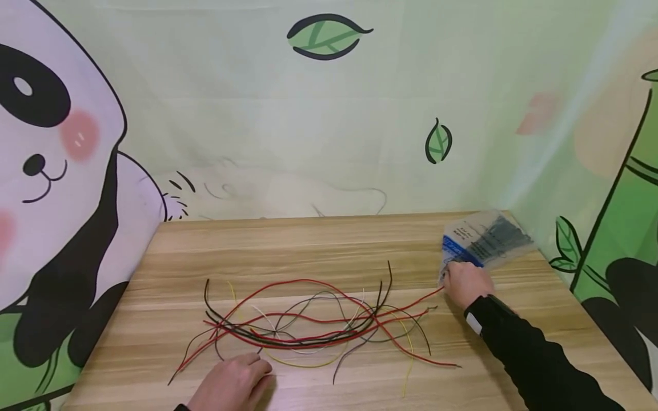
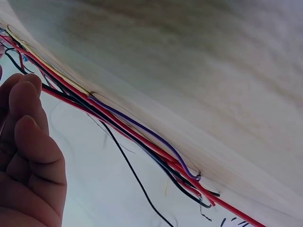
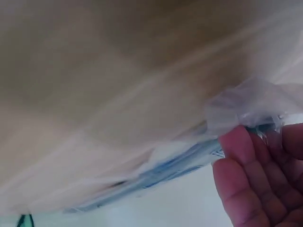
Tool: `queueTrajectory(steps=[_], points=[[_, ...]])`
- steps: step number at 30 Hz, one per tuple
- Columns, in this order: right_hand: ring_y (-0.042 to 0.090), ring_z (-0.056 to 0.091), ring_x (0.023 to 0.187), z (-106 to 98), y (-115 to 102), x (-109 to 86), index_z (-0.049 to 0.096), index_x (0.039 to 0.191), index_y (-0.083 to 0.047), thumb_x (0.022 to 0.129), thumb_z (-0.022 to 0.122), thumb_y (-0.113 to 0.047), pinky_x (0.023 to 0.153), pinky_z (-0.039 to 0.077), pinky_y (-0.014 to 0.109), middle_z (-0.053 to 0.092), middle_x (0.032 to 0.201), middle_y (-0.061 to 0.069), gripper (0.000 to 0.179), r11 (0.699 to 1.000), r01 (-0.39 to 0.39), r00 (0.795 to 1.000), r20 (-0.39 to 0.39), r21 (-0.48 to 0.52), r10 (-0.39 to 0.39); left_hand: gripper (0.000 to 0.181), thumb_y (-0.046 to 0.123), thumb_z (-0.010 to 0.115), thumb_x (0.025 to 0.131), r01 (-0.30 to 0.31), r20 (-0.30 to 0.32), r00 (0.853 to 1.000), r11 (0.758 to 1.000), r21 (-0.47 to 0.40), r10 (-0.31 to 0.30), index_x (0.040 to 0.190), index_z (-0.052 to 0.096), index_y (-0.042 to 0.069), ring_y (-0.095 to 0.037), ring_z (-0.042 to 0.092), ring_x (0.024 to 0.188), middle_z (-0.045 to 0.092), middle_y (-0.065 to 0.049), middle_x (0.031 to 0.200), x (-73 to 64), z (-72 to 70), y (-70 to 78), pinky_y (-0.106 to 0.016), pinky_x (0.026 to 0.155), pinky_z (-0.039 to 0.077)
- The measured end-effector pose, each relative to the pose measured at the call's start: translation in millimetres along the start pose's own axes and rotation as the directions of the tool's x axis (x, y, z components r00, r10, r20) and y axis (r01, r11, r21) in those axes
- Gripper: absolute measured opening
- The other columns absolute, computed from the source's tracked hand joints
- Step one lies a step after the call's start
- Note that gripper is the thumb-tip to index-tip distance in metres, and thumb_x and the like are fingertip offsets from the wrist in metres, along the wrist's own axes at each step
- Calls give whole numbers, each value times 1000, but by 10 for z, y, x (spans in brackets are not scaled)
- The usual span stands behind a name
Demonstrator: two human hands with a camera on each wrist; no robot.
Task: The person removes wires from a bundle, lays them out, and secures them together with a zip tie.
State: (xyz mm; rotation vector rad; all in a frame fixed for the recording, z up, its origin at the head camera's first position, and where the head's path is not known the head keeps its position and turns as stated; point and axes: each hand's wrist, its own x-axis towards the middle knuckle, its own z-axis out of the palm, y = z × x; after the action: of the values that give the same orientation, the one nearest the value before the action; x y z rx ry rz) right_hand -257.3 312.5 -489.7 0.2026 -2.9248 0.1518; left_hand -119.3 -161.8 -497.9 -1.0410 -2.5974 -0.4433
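Near the table's far right corner lies a clear plastic bag (image 1: 452, 248) with a blue printed band and dark contents. My right hand (image 1: 468, 285) pinches its near corner; in the right wrist view, crumpled film shows between thumb and fingers. A loose sheaf of thin electrical wires (image 1: 303, 280) stretches across the middle of the table: red, black, yellow, white, grey and purple. At its near left side rests my left hand (image 1: 231, 381), fingers loosely curled and holding nothing. The left wrist view shows those fingertips close beside the wires, with a purple wire (image 2: 147, 126) on one side.
The wooden table (image 1: 308, 240) backs onto a fabric backdrop (image 1: 247, 114) printed with a panda, leaves and bamboo. Wire ends splay out at both sides of the sheaf, and one red end reaches to my right hand. A dark band with a light tag (image 1: 474, 323) circles the right wrist.
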Motion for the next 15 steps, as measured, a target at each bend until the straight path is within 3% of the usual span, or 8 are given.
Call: queueTrajectory(steps=[6, 9, 15], points=[[28, 58, 57, -56, -79, 38, 62, 74, -3, 91, 63, -9, 53, 46, 43, 59, 65, 10, 18, 1000, 20, 998, 63, -20, -18, 11, 17, 78, 77, 33, 32, 999, 999, -15, -33, 78, 68, 14, -3, 57, 67, 59, 9, 74, -1, -16, 16, -21, 56, 47], [28, 59, 60, -85, -91, 16, 63, 77, -3, 92, 63, -9, 54, 46, 43, 59, 66, 9, 15, 999, 33, 998, 56, -9, -32, 11, 17, 78, 77, 37, 33, 999, 999, -15, -36, 78, 68, 14, -3, 56, 66, 59, 9, 74, -7, -17, 16, -21, 56, 46], [25, 60, 65, -145, -88, -30, 69, 91, -3, 92, 60, -10, 58, 48, 43, 65, 78, 10, 11, 993, -9, 1000, 30, 116, 5, 12, 17, 79, 75, 45, 28, 999, 999, -5, -45, 78, 68, 14, -3, 57, 66, 59, 9, 73, -27, -5, 0, -21, 55, 47]])
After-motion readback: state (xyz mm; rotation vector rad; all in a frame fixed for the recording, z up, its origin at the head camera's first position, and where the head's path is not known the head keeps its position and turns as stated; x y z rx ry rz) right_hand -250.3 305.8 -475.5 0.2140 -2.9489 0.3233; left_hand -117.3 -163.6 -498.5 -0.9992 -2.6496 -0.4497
